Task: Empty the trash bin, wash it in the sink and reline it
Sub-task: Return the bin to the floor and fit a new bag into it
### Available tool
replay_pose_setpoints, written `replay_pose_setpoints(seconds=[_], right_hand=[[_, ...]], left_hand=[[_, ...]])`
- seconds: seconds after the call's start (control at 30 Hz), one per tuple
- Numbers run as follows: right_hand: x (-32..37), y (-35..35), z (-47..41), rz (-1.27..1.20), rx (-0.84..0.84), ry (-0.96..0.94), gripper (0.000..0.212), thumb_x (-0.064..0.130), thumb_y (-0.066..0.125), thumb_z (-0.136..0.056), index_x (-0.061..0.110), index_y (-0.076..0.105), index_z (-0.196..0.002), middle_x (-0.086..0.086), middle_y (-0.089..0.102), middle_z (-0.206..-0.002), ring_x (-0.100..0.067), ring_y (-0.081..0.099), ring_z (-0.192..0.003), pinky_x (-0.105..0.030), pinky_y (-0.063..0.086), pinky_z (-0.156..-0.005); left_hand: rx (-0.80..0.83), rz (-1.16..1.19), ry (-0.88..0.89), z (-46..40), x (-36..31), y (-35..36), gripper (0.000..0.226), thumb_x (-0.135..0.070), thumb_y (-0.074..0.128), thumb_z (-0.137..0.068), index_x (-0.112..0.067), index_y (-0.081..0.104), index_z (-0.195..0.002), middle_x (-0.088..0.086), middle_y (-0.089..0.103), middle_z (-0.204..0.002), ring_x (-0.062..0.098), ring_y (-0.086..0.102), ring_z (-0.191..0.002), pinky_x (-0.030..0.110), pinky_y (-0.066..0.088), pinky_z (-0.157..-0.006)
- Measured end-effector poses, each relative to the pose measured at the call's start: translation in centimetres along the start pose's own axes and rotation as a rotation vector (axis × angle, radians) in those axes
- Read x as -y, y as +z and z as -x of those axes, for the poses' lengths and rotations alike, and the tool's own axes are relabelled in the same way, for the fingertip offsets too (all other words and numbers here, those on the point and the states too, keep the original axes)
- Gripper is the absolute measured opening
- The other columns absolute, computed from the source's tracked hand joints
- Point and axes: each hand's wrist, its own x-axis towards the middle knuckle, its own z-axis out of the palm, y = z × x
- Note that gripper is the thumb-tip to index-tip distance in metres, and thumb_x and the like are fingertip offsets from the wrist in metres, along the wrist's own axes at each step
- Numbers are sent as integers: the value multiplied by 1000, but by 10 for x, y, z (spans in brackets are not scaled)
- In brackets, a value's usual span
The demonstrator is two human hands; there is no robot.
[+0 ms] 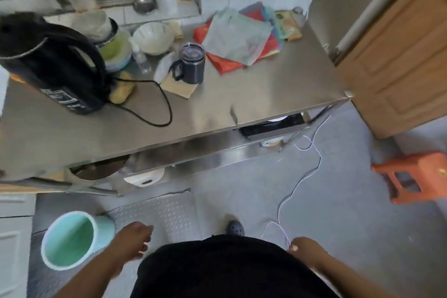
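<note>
A mint-green trash bin [70, 239] with a white rim stands upright on the floor at the lower left, and its inside looks bare with no liner. My left hand [133, 241] hangs just right of the bin, fingers loosely curled, holding nothing and not touching it. My right hand [306, 248] is low at the lower right, fingers curled in, with nothing visibly in it. A stack of folded coloured bags [239, 36] lies on the steel counter [242, 99] at the back right.
A black kettle [53, 63] with its cord, a dark mug [191, 63], bowls and a sponge sit on the counter. A white cable [302, 176] trails across the floor. An orange stool [416, 176] stands at right, beside a wooden door [399, 55].
</note>
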Motion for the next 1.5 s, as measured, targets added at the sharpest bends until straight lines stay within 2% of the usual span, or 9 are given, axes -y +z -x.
replay_pose_setpoints(seconds=[0.1,0.37,0.53,0.67,0.93,1.07,1.13,1.3,1.5], right_hand=[[-40,-18,-6,-81,-56,76,16,27,51,-87,22,52,-72,0,58,-88,-16,55,-83,-22,39,-65],[-38,-79,-36,-55,-5,46,17,27,49,-89,16,51,-76,-1,54,-80,-19,53,-81,-24,35,-59],[17,-149,-62,-162,-41,-39,19,29,50,-92,14,60,-85,-4,64,-93,-19,59,-87,-27,42,-72],[65,-222,-67,-193,-83,-69,32,31,51,-91,4,67,-99,-11,71,-102,-24,65,-95,-30,49,-79],[164,-388,-89,-616,-380,-205,27,30,63,-89,4,68,-83,-10,73,-78,-30,70,-79,-48,58,-83],[216,-439,-134,-844,-501,-188,42,36,71,-82,5,61,-108,-13,69,-105,-31,67,-98,-42,55,-88],[231,-452,-157,-1050,-453,-113,56,34,76,-78,1,56,-118,-16,63,-104,-32,65,-96,-36,51,-82],[253,-467,-184,-1424,-279,18,20,18,76,-79,9,59,-77,-9,51,-64,-21,45,-46,-22,39,-43],[267,-477,-195,-1563,-132,46,22,6,70,-83,10,59,-101,-8,48,-68,-17,47,-50,-21,45,-44]], left_hand=[[15,-143,77,6,-49,38,25,-26,58,-97,-3,62,-88,15,69,-88,25,62,-70,32,49,-64],[33,-294,164,-3,-137,58,28,-33,55,-97,-6,63,-96,12,70,-95,19,64,-75,28,52,-63],[49,-320,39,-41,-141,46,26,-26,59,-95,-4,59,-81,10,67,-77,19,58,-58,24,45,-54],[65,-534,-34,-75,-164,20,30,-24,54,-96,-10,54,-70,1,63,-65,15,60,-51,20,41,-51],[49,-265,-13,-92,-242,18,21,-22,56,-91,-5,58,-78,8,66,-71,21,51,-52,21,39,-52],[66,-191,17,-81,-258,40,23,-28,59,-92,-6,64,-88,5,73,-84,18,59,-62,27,45,-59],[61,-165,-3,-76,-260,47,23,-29,57,-93,-8,65,-90,5,73,-88,19,62,-71,30,47,-66],[25,-83,-69,-59,-253,60,26,-27,57,-92,-2,65,-90,10,73,-93,19,60,-73,31,47,-68],[-62,51,-144,-52,-245,72,24,-24,60,-92,-1,65,-89,12,72,-88,22,58,-62,25,44,-55]])
